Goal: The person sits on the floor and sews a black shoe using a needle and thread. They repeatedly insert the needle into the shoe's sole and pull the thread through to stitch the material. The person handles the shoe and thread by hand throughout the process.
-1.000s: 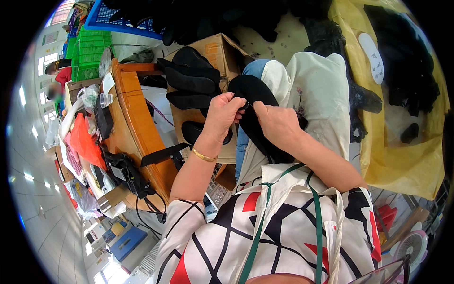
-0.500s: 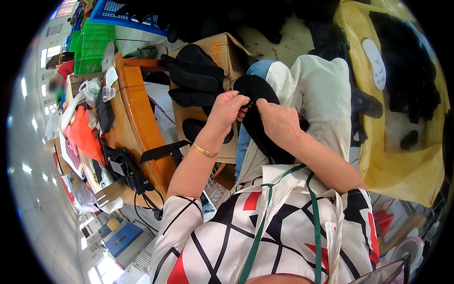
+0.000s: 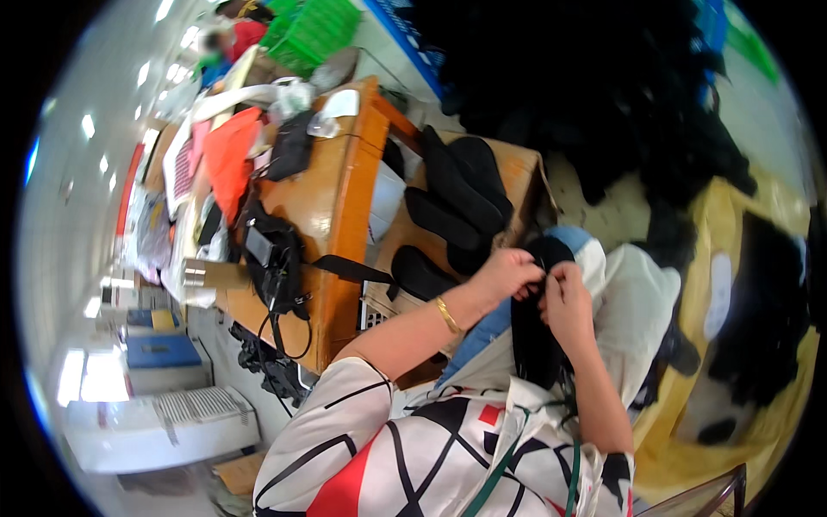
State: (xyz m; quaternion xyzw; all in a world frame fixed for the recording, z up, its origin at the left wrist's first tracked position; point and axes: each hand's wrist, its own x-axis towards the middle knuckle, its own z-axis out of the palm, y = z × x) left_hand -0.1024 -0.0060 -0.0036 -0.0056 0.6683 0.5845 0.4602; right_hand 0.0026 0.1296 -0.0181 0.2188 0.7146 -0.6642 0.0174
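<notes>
A long, black, sole-shaped fabric piece [image 3: 532,349] lies lengthwise over my lap, its rounded end pointing away from me. Near that end my left hand [image 3: 514,274], with a gold bangle on its wrist, is closed in a pinch at the black material. My right hand [image 3: 567,300] is closed right beside it, thumb and fingers pinching the same piece. Whatever small part sits between the fingertips is too dark to make out. Similar black sole-shaped pieces [image 3: 441,217] lie on a cardboard box [image 3: 522,165] to the left.
A wooden table [image 3: 332,202] at the left holds a black bag [image 3: 271,250], an orange-red plastic bag [image 3: 228,159] and cloth. Beyond my knees rises a large black heap [image 3: 568,77]. Yellow sheeting [image 3: 689,448] with dark pieces lies at the right. A green crate [image 3: 310,34] stands far left.
The view has swung left, so my hands and lap appear farther right and lower. Both hands stay close together at the far end of the black piece.
</notes>
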